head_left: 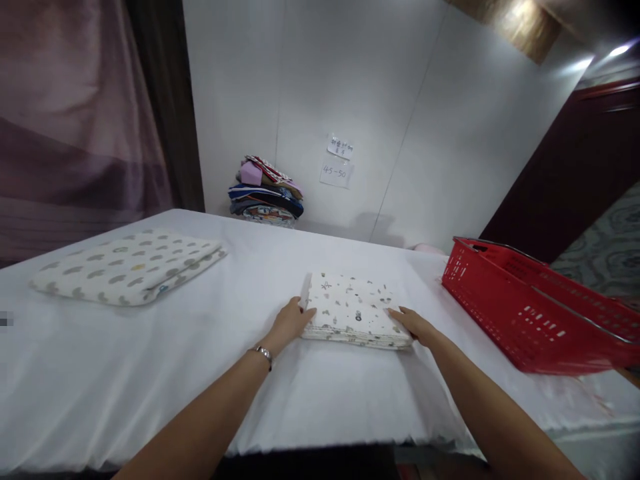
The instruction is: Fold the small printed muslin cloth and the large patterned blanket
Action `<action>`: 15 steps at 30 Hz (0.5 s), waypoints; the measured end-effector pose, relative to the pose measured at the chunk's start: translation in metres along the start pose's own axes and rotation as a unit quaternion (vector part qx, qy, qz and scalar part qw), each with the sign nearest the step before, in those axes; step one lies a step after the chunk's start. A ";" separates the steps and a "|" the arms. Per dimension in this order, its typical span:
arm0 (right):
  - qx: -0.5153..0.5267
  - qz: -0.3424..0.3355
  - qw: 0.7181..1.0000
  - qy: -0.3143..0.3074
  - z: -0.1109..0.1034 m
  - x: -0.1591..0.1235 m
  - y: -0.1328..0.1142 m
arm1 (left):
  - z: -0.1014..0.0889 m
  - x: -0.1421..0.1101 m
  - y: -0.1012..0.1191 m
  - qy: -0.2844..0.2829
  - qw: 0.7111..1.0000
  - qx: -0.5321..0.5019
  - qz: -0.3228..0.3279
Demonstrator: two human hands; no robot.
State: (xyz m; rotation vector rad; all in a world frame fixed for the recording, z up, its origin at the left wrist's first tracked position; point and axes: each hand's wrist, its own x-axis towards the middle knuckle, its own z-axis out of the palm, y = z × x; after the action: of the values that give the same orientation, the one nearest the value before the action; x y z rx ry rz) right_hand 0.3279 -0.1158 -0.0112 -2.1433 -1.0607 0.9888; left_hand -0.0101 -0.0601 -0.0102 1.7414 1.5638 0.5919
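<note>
A white folded cloth (357, 307) with small grey and green prints lies near the middle of the table, its layers showing along the near edge. My left hand (291, 323) grips its left side, thumb on top and the other fingers mostly hidden at the edge. On the opposite side, my right hand (411, 325) holds the right edge in the same way, thumb over the top. A metal watch or bracelet (263, 355) circles my left wrist. To the left lies a larger folded white cloth (125, 267) with grey cloud-like shapes, apart from both hands.
A red plastic basket (530, 313) with a metal handle stands on the white-covered table (240, 393) at the right. Behind the table's far edge rises a stack of folded fabrics (267, 193) by the wall. Handwritten paper signs (337, 172) hang there. A pinkish curtain (75, 113) hangs left.
</note>
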 end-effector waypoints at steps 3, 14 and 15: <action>0.039 -0.046 0.997 -0.040 -0.001 -0.004 0.005 | -0.001 0.004 0.002 -0.001 1.000 -0.004 -0.021; -0.082 -0.096 0.982 0.138 -0.047 0.054 -0.007 | 0.055 -0.040 0.020 -0.161 0.979 -0.122 -0.007; -0.087 -0.092 0.983 0.133 -0.048 0.055 -0.005 | 0.050 -0.037 0.019 -0.131 0.986 -0.099 -0.001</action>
State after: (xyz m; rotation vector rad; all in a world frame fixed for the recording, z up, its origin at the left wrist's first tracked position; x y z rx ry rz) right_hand 0.3869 -0.0746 -0.0003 -2.1904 -1.2198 0.5240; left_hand 0.0332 -0.1064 -0.0233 1.5967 1.2795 0.4787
